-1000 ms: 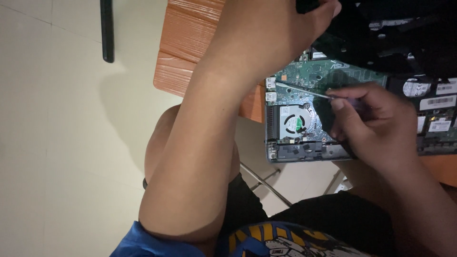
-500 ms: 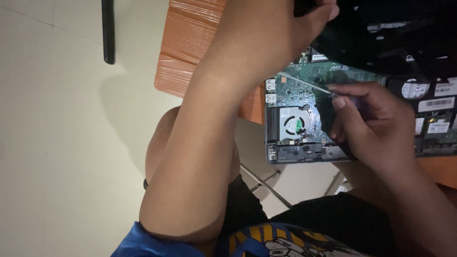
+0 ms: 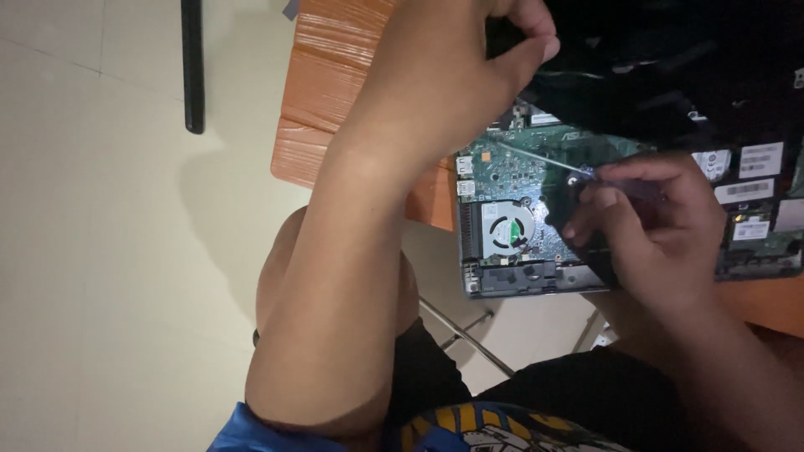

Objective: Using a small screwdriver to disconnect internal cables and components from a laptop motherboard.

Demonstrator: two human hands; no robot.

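An opened laptop [image 3: 511, 276] lies on an orange table, its green circuit board [image 3: 519, 163] and round cooling fan [image 3: 508, 230] exposed. My left hand [image 3: 452, 75] grips the edge of the black cover panel [image 3: 670, 75], lifted above the board. My right hand [image 3: 649, 222] holds a thin screwdriver [image 3: 544, 159]; its metal shaft slants up-left, tip over the board near the left hand.
The orange table [image 3: 335, 92] ends at a corner on the left, over a pale tiled floor [image 3: 109, 251]. A black bar [image 3: 193, 67] stands on the floor at upper left. Metal chair legs [image 3: 469, 339] show below the laptop, by my knee.
The view has shifted slightly down, showing more of my left hand. My right hand and the screwdriver stay over the board, barely moved.
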